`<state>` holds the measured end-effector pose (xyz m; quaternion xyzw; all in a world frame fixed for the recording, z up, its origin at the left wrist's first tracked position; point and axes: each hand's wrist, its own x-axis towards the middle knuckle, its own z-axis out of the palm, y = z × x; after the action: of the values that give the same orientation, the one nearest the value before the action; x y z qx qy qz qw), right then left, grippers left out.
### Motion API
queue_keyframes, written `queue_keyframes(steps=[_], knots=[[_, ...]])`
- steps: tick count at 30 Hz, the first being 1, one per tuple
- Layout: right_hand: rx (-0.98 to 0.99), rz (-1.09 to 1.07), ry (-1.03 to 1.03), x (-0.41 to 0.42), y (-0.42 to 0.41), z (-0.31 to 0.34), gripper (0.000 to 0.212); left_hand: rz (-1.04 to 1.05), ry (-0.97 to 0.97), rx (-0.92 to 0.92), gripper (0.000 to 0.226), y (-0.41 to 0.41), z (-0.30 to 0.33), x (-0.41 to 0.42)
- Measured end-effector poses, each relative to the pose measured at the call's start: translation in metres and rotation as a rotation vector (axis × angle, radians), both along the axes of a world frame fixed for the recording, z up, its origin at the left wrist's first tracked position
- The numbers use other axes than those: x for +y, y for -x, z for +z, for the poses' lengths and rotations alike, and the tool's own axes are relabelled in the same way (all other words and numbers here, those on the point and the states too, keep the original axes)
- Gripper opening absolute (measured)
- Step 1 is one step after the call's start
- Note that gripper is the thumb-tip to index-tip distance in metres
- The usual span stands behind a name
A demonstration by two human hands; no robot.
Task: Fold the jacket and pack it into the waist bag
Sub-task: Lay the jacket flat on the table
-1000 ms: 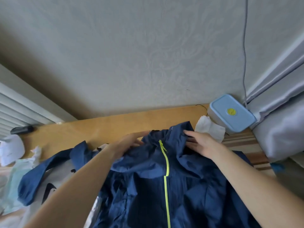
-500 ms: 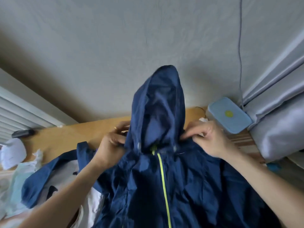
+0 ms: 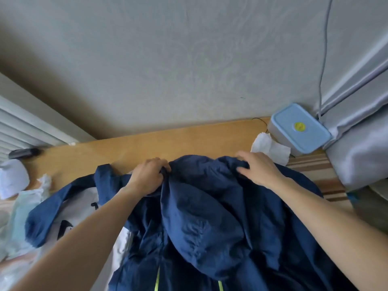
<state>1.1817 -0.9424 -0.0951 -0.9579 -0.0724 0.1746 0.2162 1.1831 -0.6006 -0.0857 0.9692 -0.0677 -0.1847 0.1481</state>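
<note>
Left grip (image 3: 147, 175) clutches one jacket (image 3: 289, 248) shoulder, right grip (image 3: 259, 168) pinches the other; hood (image 3: 205, 217) lies folded between them, towards the person

The left hand (image 3: 147, 175) and right hand (image 3: 260, 171) were bare, as were both forearms, which ran to the lower corners of the frame.

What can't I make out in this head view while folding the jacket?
All in the head view:
Zip: hood covers all but its lowest bit.
Jacket hem: cut by bottom edge.
Left hand fingertips: buried in fabric.
White garment print: under sleeve and forearm.
Dark object, far left: too small.
</note>
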Motion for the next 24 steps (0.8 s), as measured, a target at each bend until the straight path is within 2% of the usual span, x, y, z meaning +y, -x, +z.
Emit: queue_keyframes(steps=[1, 3, 6, 8, 10, 12, 14, 16, 20, 24], knots=[[-0.049, -0.062, -0.005, 0.001, -0.008, -0.001, 0.025, 0.055, 0.040, -0.051, 0.043, -0.005, 0.002, -0.002], [-0.143, -0.290, -0.133, -0.001, -0.026, -0.003, 0.012, 0.201, 0.132, -0.189, 0.042, -0.016, 0.006, -0.009], [-0.181, -0.547, -0.293, 0.000, -0.042, 0.006, 0.032, 0.370, 0.205, -0.264, 0.045, -0.021, 0.011, -0.028], [-0.274, -0.458, -0.356, 0.013, -0.031, 0.016, 0.043, 0.384, 0.188, -0.325, 0.048, -0.007, 0.013, -0.040], [-0.344, -0.184, -0.369, 0.034, 0.003, 0.022, 0.042, 0.208, 0.107, -0.466, 0.044, 0.013, 0.010, -0.045], [-0.227, 0.152, -0.175, 0.050, 0.039, 0.006, 0.051, -0.083, -0.087, -0.413, 0.047, 0.037, -0.010, -0.045], [-0.046, 0.351, 0.139, 0.052, 0.062, -0.022, 0.065, -0.192, -0.261, -0.201, 0.062, 0.060, -0.031, -0.041], [0.026, 0.305, 0.229, 0.045, 0.074, -0.038, 0.069, -0.090, -0.243, -0.154, 0.063, 0.076, -0.036, -0.038], [-0.102, 0.016, -0.041, 0.030, 0.120, -0.024, 0.066, 0.126, -0.144, -0.295, 0.057, 0.122, -0.007, -0.037], [-0.108, -0.205, -0.141, 0.005, 0.205, -0.003, 0.062, 0.307, -0.130, -0.309, 0.060, 0.196, 0.029, -0.021]])
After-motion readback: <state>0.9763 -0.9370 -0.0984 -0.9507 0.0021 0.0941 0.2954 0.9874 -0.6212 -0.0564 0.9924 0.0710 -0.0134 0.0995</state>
